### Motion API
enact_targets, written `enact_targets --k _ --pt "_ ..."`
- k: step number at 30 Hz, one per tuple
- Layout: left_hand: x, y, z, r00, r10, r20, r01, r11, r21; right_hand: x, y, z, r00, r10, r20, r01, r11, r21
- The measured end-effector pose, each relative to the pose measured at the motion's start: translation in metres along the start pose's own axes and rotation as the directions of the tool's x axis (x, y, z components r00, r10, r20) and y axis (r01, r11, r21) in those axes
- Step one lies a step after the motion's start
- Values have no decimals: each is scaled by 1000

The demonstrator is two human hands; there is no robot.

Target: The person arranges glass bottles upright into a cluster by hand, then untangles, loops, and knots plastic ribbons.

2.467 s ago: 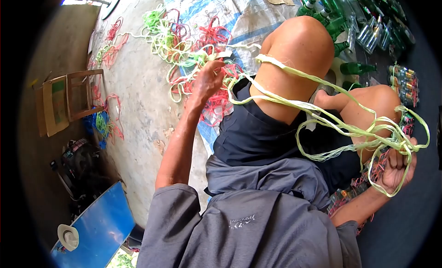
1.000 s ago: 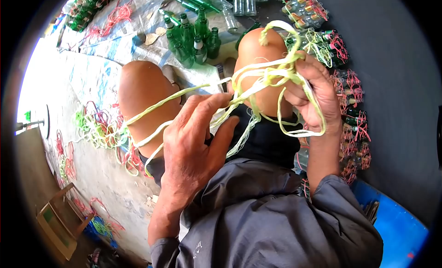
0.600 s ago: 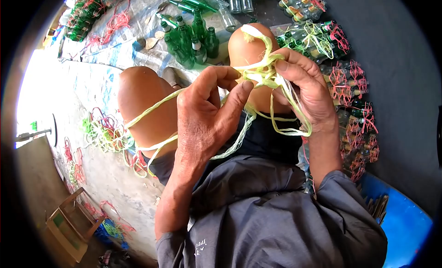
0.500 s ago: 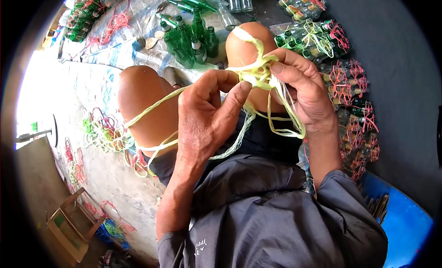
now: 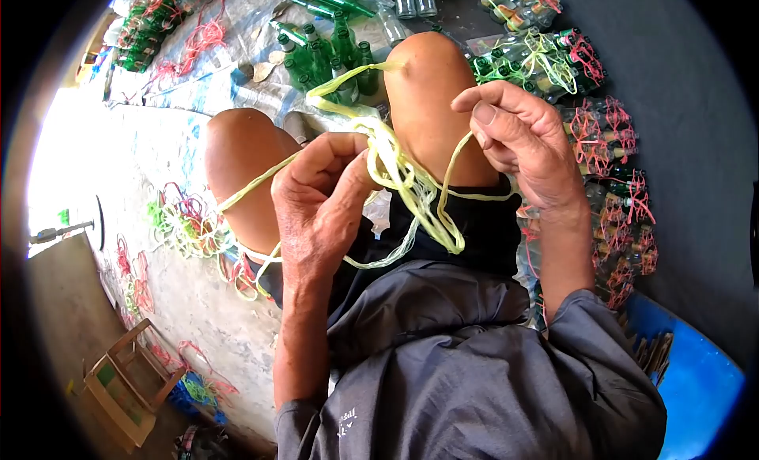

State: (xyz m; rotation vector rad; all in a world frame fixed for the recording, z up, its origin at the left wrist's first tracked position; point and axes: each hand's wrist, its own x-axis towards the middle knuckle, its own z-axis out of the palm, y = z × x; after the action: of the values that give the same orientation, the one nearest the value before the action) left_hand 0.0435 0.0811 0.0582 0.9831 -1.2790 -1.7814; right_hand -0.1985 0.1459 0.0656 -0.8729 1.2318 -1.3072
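Note:
Pale yellow plastic twine (image 5: 390, 156) hangs in a tangled bunch between my knees, with loops drooping over the dark shorts. My left hand (image 5: 326, 195) pinches the bunch between thumb and fingers. Off to the right, my right hand (image 5: 523, 144) is raised with its index finger partly stretched out. One strand of the twine runs up to its curled lower fingers, which close on it; their exact grip is partly hidden. Twine also crosses my left knee (image 5: 245, 164), and a flat strand reaches the top of my right knee (image 5: 431, 88).
Green bottles (image 5: 320, 57) stand beyond my knees. Tied bottle bundles (image 5: 605, 144) line the right side. Loose coloured twine (image 5: 186, 227) lies on the floor at left, near a wooden frame (image 5: 130, 381). A blue container (image 5: 696, 381) is at lower right.
My hands have moved apart: the left shifted left, the right drew away from the bunch. The bunch now hangs lower and further left, from my left hand.

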Motion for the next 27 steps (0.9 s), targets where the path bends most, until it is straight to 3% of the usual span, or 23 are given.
enact_targets --k 6,9,12,13,15,19,23,27 --pt "1 -3 -13 998 -2 -63 0 999 -33 -5 -4 -2 996 -65 56 72 987 -142" --pt "-2 0 -10 994 37 -102 -38 999 -15 -17 -7 19 971 -174 165 198 969 -146" --pt "-4 3 -3 988 78 -131 -78 997 5 -26 -12 34 910 -266 319 379 845 -378" --pt "-4 3 -1 988 92 -128 -90 996 17 -25 -8 43 870 -353 345 469 809 -354" --pt "-3 -1 3 974 169 -149 -158 984 83 -31 -13 49 907 -267 327 398 799 -451" --pt "-3 -7 1 962 219 -164 -182 960 213 -32 -19 44 985 -30 170 59 984 -167" --pt "-4 -13 0 938 296 -181 -225 916 331 -26 -12 35 983 -110 146 143 961 -236" --pt "-10 -11 2 945 310 -104 -228 854 467 -22 -17 39 993 -49 104 77 958 -277"
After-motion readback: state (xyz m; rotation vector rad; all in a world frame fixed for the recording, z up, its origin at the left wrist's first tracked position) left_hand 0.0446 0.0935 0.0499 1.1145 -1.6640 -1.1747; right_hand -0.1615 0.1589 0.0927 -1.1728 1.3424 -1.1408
